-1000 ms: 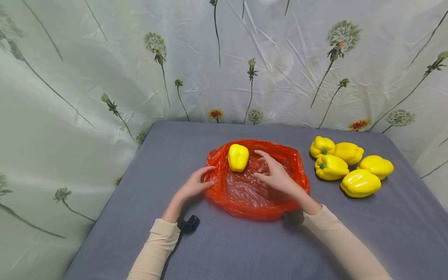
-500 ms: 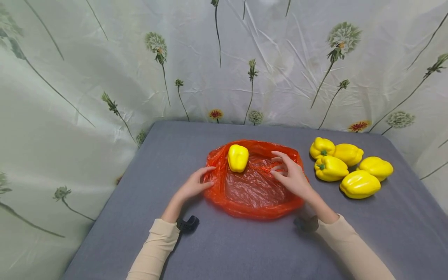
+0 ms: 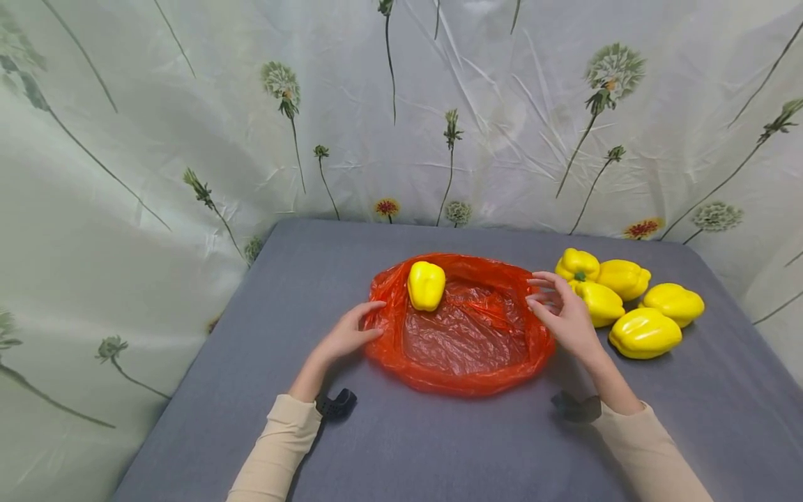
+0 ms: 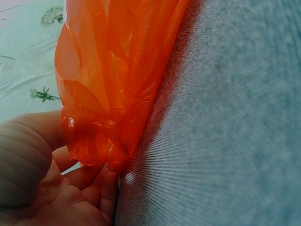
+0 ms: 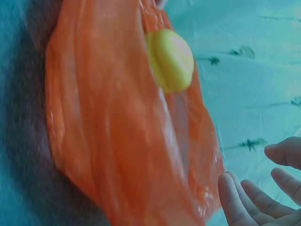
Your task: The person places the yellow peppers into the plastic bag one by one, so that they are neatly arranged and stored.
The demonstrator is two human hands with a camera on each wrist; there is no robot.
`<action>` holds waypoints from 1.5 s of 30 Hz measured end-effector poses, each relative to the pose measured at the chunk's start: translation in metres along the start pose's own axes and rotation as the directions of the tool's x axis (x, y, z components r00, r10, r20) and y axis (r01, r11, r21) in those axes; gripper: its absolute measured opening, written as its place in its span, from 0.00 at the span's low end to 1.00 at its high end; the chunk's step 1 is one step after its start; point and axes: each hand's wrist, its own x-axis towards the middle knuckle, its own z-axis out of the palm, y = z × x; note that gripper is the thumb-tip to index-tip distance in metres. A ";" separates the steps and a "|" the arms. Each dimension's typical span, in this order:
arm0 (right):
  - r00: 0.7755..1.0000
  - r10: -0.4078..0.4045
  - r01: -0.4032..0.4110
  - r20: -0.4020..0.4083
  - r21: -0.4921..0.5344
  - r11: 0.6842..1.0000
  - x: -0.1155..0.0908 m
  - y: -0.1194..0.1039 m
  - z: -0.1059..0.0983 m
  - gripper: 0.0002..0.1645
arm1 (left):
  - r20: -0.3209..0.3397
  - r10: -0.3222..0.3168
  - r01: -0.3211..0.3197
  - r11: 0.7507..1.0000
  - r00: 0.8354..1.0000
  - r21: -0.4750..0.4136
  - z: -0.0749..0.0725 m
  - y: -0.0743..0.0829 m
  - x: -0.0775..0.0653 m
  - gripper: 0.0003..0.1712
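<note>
Red bag [image 3: 467,382] on counter [image 3: 288,279], yellow pepper [image 3: 426,286] inside; against left side, left hand [image 3: 347,331], cannot tell if gripping; by right rim [image 3: 541,341], right hand [image 3: 567,317], loose-fingered

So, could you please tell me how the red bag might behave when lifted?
The bag is probably floppy, as its thin film is crumpled. It may sag toward the pepper, which sits off-centre inside.
</note>
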 end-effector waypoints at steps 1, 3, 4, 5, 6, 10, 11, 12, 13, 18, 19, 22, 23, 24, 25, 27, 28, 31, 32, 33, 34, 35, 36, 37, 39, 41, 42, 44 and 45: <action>1.000 0.001 -0.001 -0.009 0.008 1.000 -0.001 0.002 -0.002 0.28 | 0.001 -0.001 0.001 1.000 1.000 0.000 0.000 0.000 0.000 0.29; 1.000 0.013 -0.012 -0.021 0.024 1.000 -0.003 0.005 -0.005 0.28 | 0.002 -0.008 0.008 1.000 1.000 0.002 0.000 -0.001 0.000 0.29; 0.999 0.018 -0.018 -0.027 0.023 1.000 -0.004 0.007 -0.007 0.28 | 0.002 -0.009 0.009 1.000 1.000 0.005 0.000 -0.001 -0.001 0.29; 0.999 0.023 -0.022 -0.032 0.021 1.000 -0.005 0.008 -0.008 0.28 | 0.003 -0.012 0.012 1.000 1.000 0.006 0.000 -0.002 -0.001 0.29; 0.999 0.028 -0.027 -0.034 0.022 0.999 -0.006 0.009 -0.009 0.29 | 0.002 -0.014 0.014 1.000 1.000 0.010 0.000 -0.002 -0.001 0.30; 0.997 0.046 -0.045 -0.054 0.009 0.999 -0.010 0.015 -0.015 0.30 | 0.003 -0.021 0.021 1.000 1.000 0.013 0.002 -0.003 -0.002 0.30; 0.997 0.046 -0.045 -0.062 0.008 0.999 -0.011 0.017 -0.017 0.30 | 0.003 -0.024 0.024 1.000 1.000 0.011 0.002 -0.003 -0.002 0.30; 0.997 0.046 -0.046 -0.069 0.008 0.999 -0.012 0.019 -0.019 0.30 | 0.004 -0.028 0.028 1.000 1.000 0.007 0.003 -0.003 -0.002 0.30; 0.996 0.047 -0.047 -0.079 0.008 0.999 -0.013 0.021 -0.021 0.30 | 0.005 -0.032 0.032 0.999 0.999 0.003 0.003 -0.002 -0.001 0.30; 0.989 0.045 -0.043 -0.141 0.020 0.999 -0.016 0.027 -0.030 0.28 | 0.003 -0.019 0.019 1.000 1.000 0.009 0.004 -0.001 0.000 0.30; 0.987 0.046 -0.043 -0.151 0.019 0.999 -0.017 0.028 -0.031 0.28 | 0.003 -0.015 0.015 1.000 1.000 0.009 0.003 0.000 0.000 0.30; 0.983 0.059 -0.063 -0.173 -0.019 0.998 -0.018 0.030 -0.037 0.27 | 0.002 -0.012 0.012 1.000 1.000 0.006 0.002 0.001 0.000 0.30; 0.982 0.064 -0.073 -0.179 -0.041 0.997 -0.019 0.030 -0.039 0.27 | 0.002 -0.012 0.012 1.000 1.000 0.005 0.002 0.001 0.000 0.30; 0.980 0.072 -0.085 -0.184 -0.063 0.994 -0.020 0.030 -0.041 0.27 | 0.002 -0.011 0.011 1.000 1.000 0.007 0.002 0.001 0.000 0.29; 0.979 0.077 -0.095 -0.191 -0.091 0.991 -0.020 0.031 -0.043 0.28 | 0.002 -0.011 0.011 1.000 1.000 0.007 0.002 0.002 0.000 0.29; 0.975 0.085 -0.115 -0.205 -0.141 0.983 -0.021 0.033 -0.047 0.27 | 0.003 -0.012 0.012 1.000 1.000 0.009 0.001 0.002 0.000 0.29; 0.974 0.087 -0.122 -0.211 -0.159 0.980 -0.021 0.033 -0.048 0.27 | 0.003 -0.013 0.013 1.000 1.000 0.008 0.001 0.002 0.000 0.30; 0.970 0.091 -0.137 -0.225 -0.195 0.971 -0.022 0.036 -0.053 0.27 | 0.002 -0.013 0.013 1.000 1.000 0.006 0.001 0.002 0.000 0.30; 0.970 0.091 -0.139 -0.227 -0.201 0.970 -0.022 0.037 -0.054 0.27 | 0.002 -0.014 0.014 1.000 1.000 0.006 0.001 0.002 0.000 0.30; 0.969 0.090 -0.138 -0.229 -0.205 0.969 -0.022 0.037 -0.056 0.27 | 0.002 -0.013 0.013 1.000 1.000 0.006 0.001 0.003 0.000 0.30; 0.969 0.087 -0.136 -0.230 -0.207 0.969 -0.022 0.038 -0.057 0.27 | 0.002 -0.012 0.012 1.000 1.000 0.007 0.001 0.003 0.000 0.30; 0.969 0.080 -0.131 -0.232 -0.214 0.968 -0.022 0.039 -0.058 0.27 | 0.002 -0.011 0.011 1.000 1.000 0.007 0.001 0.003 -0.001 0.30; 0.970 0.074 -0.127 -0.232 -0.221 0.967 -0.022 0.040 -0.060 0.27 | 0.002 -0.010 0.010 1.000 1.000 0.009 0.001 0.003 -0.001 0.30; 0.971 0.068 -0.121 -0.228 -0.229 0.966 -0.022 0.041 -0.061 0.27 | 0.001 -0.010 0.010 1.000 1.000 0.007 0.001 0.004 -0.001 0.30; 0.974 0.060 -0.115 -0.217 -0.253 0.961 -0.021 0.042 -0.064 0.27 | 0.001 -0.009 0.009 1.000 1.000 0.006 0.001 0.004 -0.001 0.30; 0.980 0.062 -0.115 -0.191 -0.280 0.953 -0.021 0.045 -0.067 0.27 | 0.000 -0.009 0.009 1.000 1.000 0.005 0.001 0.004 -0.002 0.30; 0.982 0.068 -0.117 -0.176 -0.290 0.950 -0.021 0.046 -0.069 0.28 | -0.001 -0.010 0.010 1.000 1.000 0.005 0.001 0.004 -0.002 0.30; 0.987 0.075 -0.117 -0.142 -0.316 0.942 -0.020 0.048 -0.072 0.28 | -0.001 -0.008 0.008 1.000 1.000 0.005 0.001 0.004 -0.002 0.30; 0.989 0.076 -0.114 -0.123 -0.332 0.936 -0.019 0.049 -0.073 0.27 | -0.001 -0.007 0.007 1.000 1.000 0.006 0.000 0.004 -0.002 0.30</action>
